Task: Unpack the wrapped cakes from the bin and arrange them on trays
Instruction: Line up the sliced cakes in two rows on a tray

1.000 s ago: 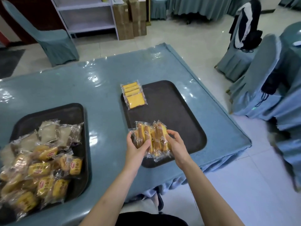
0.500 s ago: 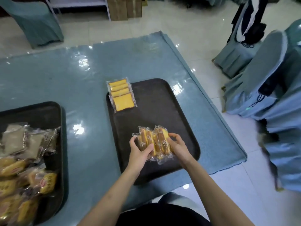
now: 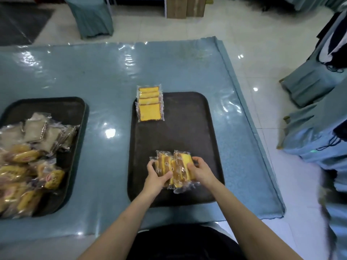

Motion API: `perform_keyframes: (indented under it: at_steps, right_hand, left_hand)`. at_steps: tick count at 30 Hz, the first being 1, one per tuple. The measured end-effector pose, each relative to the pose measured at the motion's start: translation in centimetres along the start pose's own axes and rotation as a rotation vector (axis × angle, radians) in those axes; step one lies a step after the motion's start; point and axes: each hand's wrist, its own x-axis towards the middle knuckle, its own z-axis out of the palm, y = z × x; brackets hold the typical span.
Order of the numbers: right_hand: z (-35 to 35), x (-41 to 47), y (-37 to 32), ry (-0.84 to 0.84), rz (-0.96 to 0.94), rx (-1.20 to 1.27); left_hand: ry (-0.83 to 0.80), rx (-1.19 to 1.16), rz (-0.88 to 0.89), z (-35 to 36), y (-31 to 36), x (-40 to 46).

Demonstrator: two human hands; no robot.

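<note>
A bundle of several clear-wrapped yellow cakes (image 3: 173,167) stands on edge over the near part of the dark middle tray (image 3: 187,128). My left hand (image 3: 156,175) grips the bundle's left side and my right hand (image 3: 200,168) grips its right side, so the stack is squeezed between them. At the tray's far left corner lies a neat row of wrapped yellow cakes (image 3: 150,106), overlapping one another. A second dark tray (image 3: 75,113) on the left holds a loose heap of wrapped cakes (image 3: 28,162), some yellow, some pale.
Both trays lie on a table under a glossy blue-green plastic cover (image 3: 103,76). Covered chairs (image 3: 319,109) crowd the right side, close to the table edge. Another covered chair (image 3: 92,17) and cardboard boxes (image 3: 185,7) stand beyond the far edge.
My hands have stayed together around the bundle and lowered it closer to the near part of the middle tray. The view has shifted, so the left tray shows more again.
</note>
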Motion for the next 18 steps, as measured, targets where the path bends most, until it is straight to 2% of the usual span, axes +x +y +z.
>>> perform_keyframes:
  at_steps: [4,6,18]
  right_hand:
    - [-1.1,0.5,0.0,-0.036,-0.009,-0.102]
    - [-1.7,1.1,0.3,-0.040,-0.014,-0.132]
    - [-3.9,2.2,-0.1,-0.030,-0.042,-0.236]
  left_hand:
    - [0.231,0.296,-0.026,0.8,0.3,-0.4]
    - [0.301,0.358,-0.015,1.1,0.4,-0.6]
    - [0.448,0.287,0.043,2.2,0.1,-2.2]
